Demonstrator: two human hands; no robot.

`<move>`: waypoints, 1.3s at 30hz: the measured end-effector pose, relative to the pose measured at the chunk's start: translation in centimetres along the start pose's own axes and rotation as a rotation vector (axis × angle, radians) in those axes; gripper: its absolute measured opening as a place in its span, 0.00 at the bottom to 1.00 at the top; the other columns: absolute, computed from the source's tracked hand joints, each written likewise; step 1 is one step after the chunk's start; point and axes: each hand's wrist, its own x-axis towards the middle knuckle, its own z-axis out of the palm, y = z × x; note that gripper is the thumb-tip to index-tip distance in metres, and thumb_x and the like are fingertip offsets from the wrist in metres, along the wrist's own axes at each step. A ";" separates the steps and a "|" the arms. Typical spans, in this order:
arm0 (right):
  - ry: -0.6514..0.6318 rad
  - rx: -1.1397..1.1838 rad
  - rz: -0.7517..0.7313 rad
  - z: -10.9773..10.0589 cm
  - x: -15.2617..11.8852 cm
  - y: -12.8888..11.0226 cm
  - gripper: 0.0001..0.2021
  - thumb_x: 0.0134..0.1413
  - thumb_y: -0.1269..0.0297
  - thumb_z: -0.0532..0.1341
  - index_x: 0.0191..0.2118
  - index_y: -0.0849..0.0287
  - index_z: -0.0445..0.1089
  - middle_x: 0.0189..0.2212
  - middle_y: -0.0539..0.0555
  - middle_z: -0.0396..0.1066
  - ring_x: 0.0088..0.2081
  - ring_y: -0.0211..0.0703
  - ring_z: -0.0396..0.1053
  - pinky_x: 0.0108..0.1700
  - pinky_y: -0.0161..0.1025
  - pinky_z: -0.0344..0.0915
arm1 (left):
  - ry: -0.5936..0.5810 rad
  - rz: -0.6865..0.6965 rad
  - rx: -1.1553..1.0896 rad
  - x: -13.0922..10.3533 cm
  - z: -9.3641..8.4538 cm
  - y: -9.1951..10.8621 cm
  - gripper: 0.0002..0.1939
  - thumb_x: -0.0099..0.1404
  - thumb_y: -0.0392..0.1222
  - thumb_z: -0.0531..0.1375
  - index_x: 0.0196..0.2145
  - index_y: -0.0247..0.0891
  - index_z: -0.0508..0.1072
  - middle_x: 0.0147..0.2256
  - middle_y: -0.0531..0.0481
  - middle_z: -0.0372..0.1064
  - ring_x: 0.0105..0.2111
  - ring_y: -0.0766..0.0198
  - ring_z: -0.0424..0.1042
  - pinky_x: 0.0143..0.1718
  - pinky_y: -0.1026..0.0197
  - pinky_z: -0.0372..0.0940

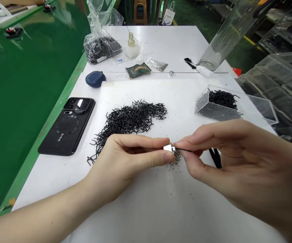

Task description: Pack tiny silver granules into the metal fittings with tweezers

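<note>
Pinching one small silver piece (169, 148) above desk (151, 209), left hand (123, 158); right hand (237, 155) grips one thin black rod (183, 149), end at silver piece. Beyond left hand, one heap of bent black pieces (128, 118), too many to count. One black phone (66, 126), mark unreadable. One dark-blue case (95, 79). One green packet (138, 70), lettering too small.
</note>
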 end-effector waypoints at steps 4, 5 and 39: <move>-0.043 0.049 -0.009 -0.6 0.4 0.1 0.17 0.63 0.77 0.75 0.47 0.44 0.81 0.39 0.42 0.91 0.35 0.42 0.90 0.40 0.36 0.89 | 0.015 0.040 0.017 -0.2 0.2 -0.1 0.12 0.58 0.42 0.90 0.38 0.52 0.97 0.43 0.50 0.95 0.49 0.52 0.93 0.55 0.59 0.83; -0.050 0.061 -0.013 -0.6 0.5 0.1 0.17 0.62 0.78 0.75 0.47 0.44 0.81 0.38 0.42 0.91 0.34 0.43 0.90 0.40 0.36 0.89 | 0.019 0.056 0.015 -0.3 0.3 -0.2 0.12 0.58 0.42 0.90 0.38 0.52 0.97 0.43 0.50 0.95 0.49 0.51 0.93 0.54 0.59 0.83; -0.061 0.024 -0.055 -1.1 0.7 0.0 0.18 0.65 0.77 0.75 0.48 0.40 0.84 0.40 0.39 0.93 0.28 0.44 0.89 0.43 0.41 0.94 | -0.090 0.056 -0.098 0.1 -0.3 -0.3 0.15 0.58 0.31 0.89 0.35 0.51 0.96 0.38 0.54 0.94 0.39 0.62 0.94 0.47 0.71 0.84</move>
